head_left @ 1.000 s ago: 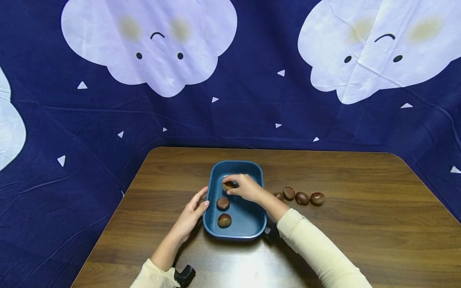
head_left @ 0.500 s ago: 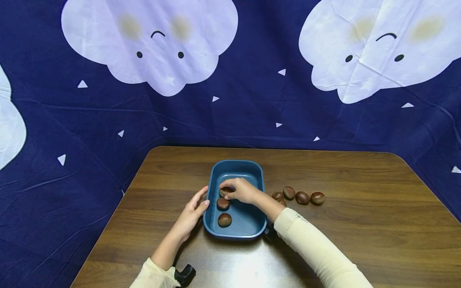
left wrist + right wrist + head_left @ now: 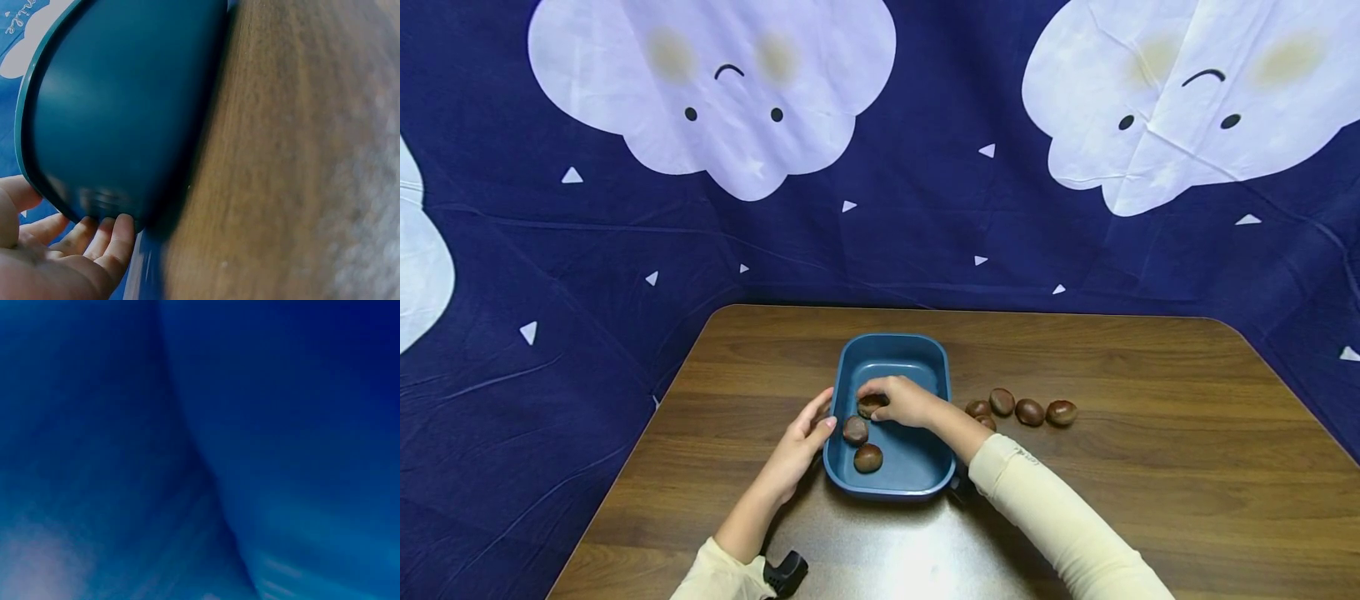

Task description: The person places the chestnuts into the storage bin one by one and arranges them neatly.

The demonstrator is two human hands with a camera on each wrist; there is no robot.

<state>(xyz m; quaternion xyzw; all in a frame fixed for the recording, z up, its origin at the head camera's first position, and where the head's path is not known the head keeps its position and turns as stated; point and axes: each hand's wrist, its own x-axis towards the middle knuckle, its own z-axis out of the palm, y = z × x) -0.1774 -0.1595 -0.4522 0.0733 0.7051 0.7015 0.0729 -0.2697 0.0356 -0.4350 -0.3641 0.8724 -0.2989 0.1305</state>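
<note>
While the left hand (image 3: pixel 797 448), fingers relaxed, apparently steadies the blue tray (image 3: pixel 917 458), the right hand (image 3: pixel 904 402) pinches a chestnut (image 3: pixel 868 407).

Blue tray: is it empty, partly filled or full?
Partly filled: three chestnuts show inside the blue tray, one in the right hand, leaving bare space.

You are at a makeshift recording booth; the room beyond the cloth is hidden from you. A navy fabric backdrop (image 3: pixel 925 233) hangs creased from nine round to three o'clock, printed with upside-down cloud faces at eleven (image 3: pixel 722 158) and two (image 3: pixel 1180 158). A wood-grain table (image 3: pixel 1150 492) fills your six o'clock, and a black wrist camera (image 3: pixel 786 575) shows at seven.
</note>
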